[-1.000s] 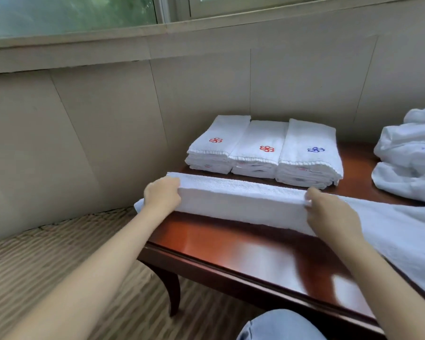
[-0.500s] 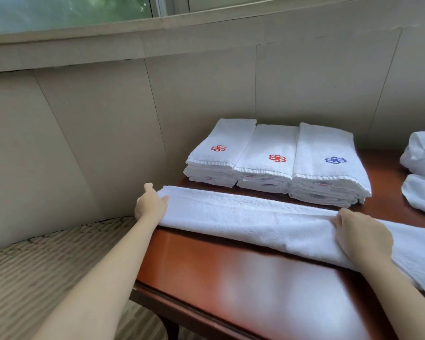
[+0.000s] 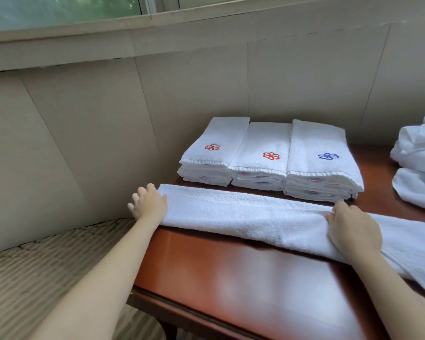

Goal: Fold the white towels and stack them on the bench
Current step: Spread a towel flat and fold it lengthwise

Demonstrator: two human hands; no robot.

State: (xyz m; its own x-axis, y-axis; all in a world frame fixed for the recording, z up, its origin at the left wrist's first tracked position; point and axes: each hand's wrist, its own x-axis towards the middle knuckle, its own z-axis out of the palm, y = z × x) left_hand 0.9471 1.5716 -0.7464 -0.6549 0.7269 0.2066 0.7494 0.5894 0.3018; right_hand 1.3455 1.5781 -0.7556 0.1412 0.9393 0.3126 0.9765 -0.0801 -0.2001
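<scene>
A glossy red-brown table fills the near field, its front edge over a striped carpet. A long towel, folded into a narrow strip, lies flat across the table from its left end to the right edge of view. The left hand rests at the strip's left end, fingers spread and relaxed, its palm side touching the cloth and gripping nothing. The right hand lies palm down on the strip further right, fingers flat on the cloth. Just behind the strip, three stacks of folded towels stand side by side against the wall; two carry red emblems, the right one blue. Unfolded towels are heaped at far right on the table. A window runs above the wall.
</scene>
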